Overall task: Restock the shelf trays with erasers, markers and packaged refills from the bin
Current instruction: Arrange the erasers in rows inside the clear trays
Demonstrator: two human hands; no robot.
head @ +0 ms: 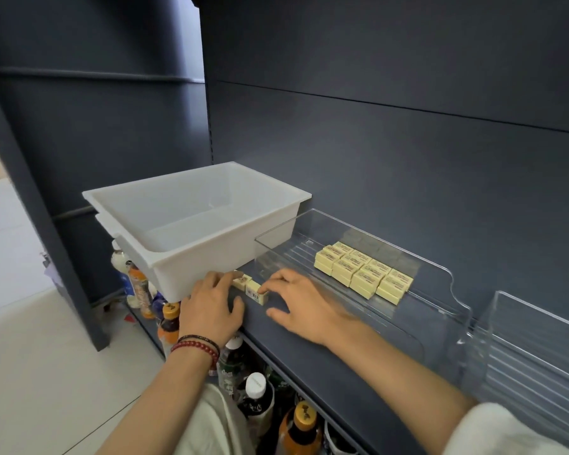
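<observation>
Erasers almost stocked; no markers, refills visible.
White plastic bin looks empty; left hand touches, right hand pinches loose yellow erasers by clear plastic tray.

A white bin sits on the dark shelf, its inside bare. Just right of the bin stands a clear tray holding stacked erasers in neat rows. At the bin's front right corner lie two loose ones: the left eraser under the left hand's fingertips, the right eraser touched by the blurred right hand, grip unclear. Further right of the bin is a second clear tray; below it, bottles
</observation>
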